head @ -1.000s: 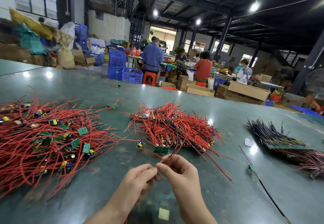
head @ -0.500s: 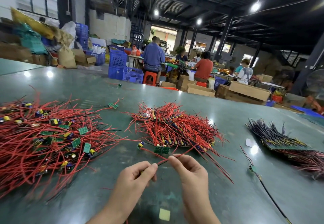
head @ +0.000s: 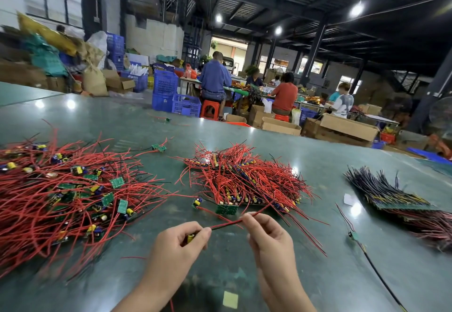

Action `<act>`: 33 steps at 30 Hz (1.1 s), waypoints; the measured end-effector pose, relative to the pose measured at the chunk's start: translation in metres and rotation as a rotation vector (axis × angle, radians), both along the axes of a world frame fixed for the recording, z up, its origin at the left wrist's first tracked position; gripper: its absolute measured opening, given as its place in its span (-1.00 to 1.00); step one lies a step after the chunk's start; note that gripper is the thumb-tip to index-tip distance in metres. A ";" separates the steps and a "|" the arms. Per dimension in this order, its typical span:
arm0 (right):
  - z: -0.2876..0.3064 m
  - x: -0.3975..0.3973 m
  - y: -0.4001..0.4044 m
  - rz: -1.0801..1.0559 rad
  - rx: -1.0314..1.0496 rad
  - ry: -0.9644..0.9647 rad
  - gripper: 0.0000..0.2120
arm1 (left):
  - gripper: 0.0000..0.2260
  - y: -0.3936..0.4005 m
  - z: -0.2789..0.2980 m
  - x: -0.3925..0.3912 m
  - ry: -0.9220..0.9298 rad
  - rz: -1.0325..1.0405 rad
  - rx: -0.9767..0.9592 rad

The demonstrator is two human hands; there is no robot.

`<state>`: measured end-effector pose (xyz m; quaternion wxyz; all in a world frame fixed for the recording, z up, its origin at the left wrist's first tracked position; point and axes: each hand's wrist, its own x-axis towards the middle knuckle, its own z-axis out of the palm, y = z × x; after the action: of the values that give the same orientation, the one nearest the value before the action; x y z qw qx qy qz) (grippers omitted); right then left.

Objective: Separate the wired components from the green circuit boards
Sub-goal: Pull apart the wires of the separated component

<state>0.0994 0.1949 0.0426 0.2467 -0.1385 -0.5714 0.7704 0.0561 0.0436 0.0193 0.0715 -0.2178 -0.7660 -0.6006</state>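
Head view. My left hand (head: pixel 176 243) pinches a small yellow-capped part (head: pixel 190 237) between thumb and forefinger, so that the piece is anchored while its leads are drawn out. My right hand (head: pixel 266 234), at 3 o'clock from the left and apart from it, pinches the red-and-black wire (head: pixel 227 224) near its far end; the wire runs taut between the 2 hands, which I judge keeps it free of the tangle. Whether a board hangs on this piece I cannot tell.

At 12 o'clock from my hands lies the middle heap of red wires (head: pixel 244 177), with 1 green board (head: pixel 227 209) at its near edge, just beyond my right fingertips: the stock within reach. At 9 o'clock spreads a looser heap (head: pixel 68 194) of wires, loose green boards and yellow parts, probably the sorted side. At 2 o'clock a dark bundle (head: pixel 386 189) of wires rests on strips of board, well apart from the red ones. A single black lead (head: pixel 354 236) lies alone at 3 o'clock. All rest on the green table (head: pixel 318 275). A pale square of paper (head: pixel 230 299) sits at 6 o'clock.
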 end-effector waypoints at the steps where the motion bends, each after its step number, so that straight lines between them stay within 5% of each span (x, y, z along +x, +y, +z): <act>1: 0.000 0.000 0.003 -0.054 -0.023 -0.019 -0.99 | -0.66 0.000 0.000 0.001 0.017 -0.003 0.001; 5: 0.002 -0.001 0.015 -0.096 -0.081 -0.025 -0.98 | -0.70 0.003 0.002 0.006 0.019 -0.044 0.051; 10: 0.004 -0.005 0.010 0.083 -0.512 0.101 -0.90 | -0.60 0.006 0.006 0.009 -0.035 -0.148 0.119; 15: 0.008 -0.003 0.023 -0.063 -0.300 0.046 -0.90 | -0.59 0.002 0.006 0.007 -0.057 -0.136 0.163; 20: 0.009 -0.005 0.018 -0.054 -0.507 0.109 -0.93 | -0.60 0.007 0.008 0.012 -0.071 -0.208 0.161; 28: 0.006 -0.001 0.024 -0.095 -0.291 0.104 -0.96 | -0.74 0.000 0.014 0.011 -0.222 -0.208 0.258; 33: 0.002 -0.002 0.026 -0.312 -0.117 0.111 -0.92 | -0.74 0.009 0.015 0.016 -0.214 -0.262 0.243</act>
<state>0.0971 0.2213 0.0450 0.3860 -0.1967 -0.4827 0.7611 0.0725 0.0528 0.0342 -0.0634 -0.2402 -0.6561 -0.7126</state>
